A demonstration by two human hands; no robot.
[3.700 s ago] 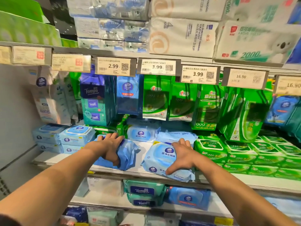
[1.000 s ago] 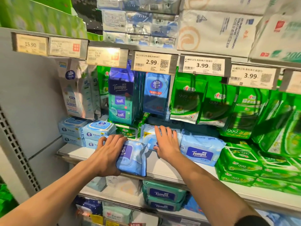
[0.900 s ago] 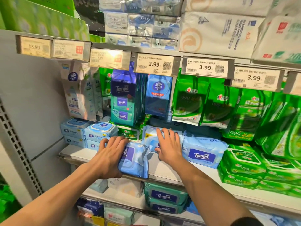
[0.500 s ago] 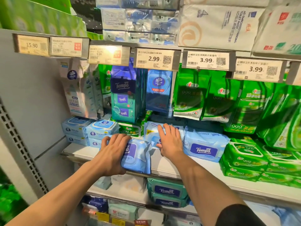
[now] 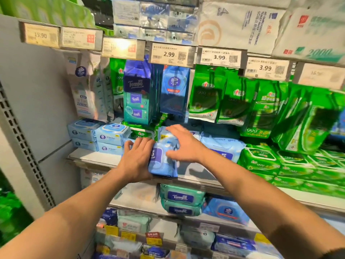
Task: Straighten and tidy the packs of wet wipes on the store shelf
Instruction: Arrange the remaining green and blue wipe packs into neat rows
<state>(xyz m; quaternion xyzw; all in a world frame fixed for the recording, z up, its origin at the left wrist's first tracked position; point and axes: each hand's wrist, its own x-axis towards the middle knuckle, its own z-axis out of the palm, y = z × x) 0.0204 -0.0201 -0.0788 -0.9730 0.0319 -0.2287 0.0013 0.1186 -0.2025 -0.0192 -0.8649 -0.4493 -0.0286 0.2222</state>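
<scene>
Head view: alignment of a single pack was the step in hand. The left hand (image 5: 137, 161) lay flat against the left face of a light-blue wipes pack (image 5: 163, 161), fingers straight and together, nothing gripped. The right hand (image 5: 183, 144) rested on the top of the same pack with fingers spread and relaxed, also gripping nothing. This pack sat at the front edge of the shelf (image 5: 201, 176), turned askew and out of line with its neighbours. A second light-blue pack (image 5: 224, 148) lay just beside it on the right, further back, with bare shelf in front of it. Stacked pale-blue lidded packs (image 5: 112, 135) stood on the left; green packs (image 5: 261, 161) lay in stacks on the right. Price tags (image 5: 172, 55) ran along the rail above.

Judgement: tidying was partway through. The next move would call for turning the askew pack square to the shelf edge and sliding it back level with the second pack, both hands steering so that the soft wrapper does not buckle.
</scene>
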